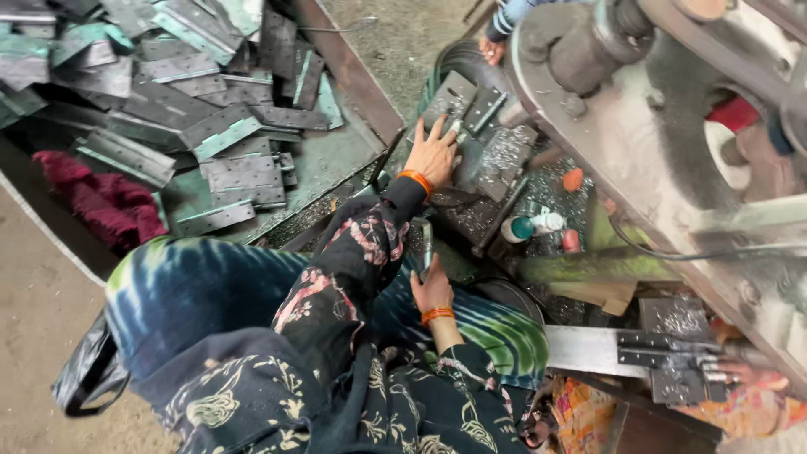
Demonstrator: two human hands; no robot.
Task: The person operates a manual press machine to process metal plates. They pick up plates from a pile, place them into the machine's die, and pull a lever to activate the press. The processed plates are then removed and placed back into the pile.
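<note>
Your left hand (433, 153) is lying flat, fingers spread, on the metal plate (450, 101), w/ the plate running up-right. Right hand (431, 290) is pinching a thin strip (427, 245), farther off.

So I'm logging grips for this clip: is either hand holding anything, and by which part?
The left hand lies spread flat on a grey metal plate, pressing, not gripping. The right hand seems closed around a thin metal strip at its lower end.

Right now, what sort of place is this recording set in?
Most likely a small metalworking shop: a tray heaped with hinge plates, a heavy press machine, and metal shavings by the left hand.
</note>
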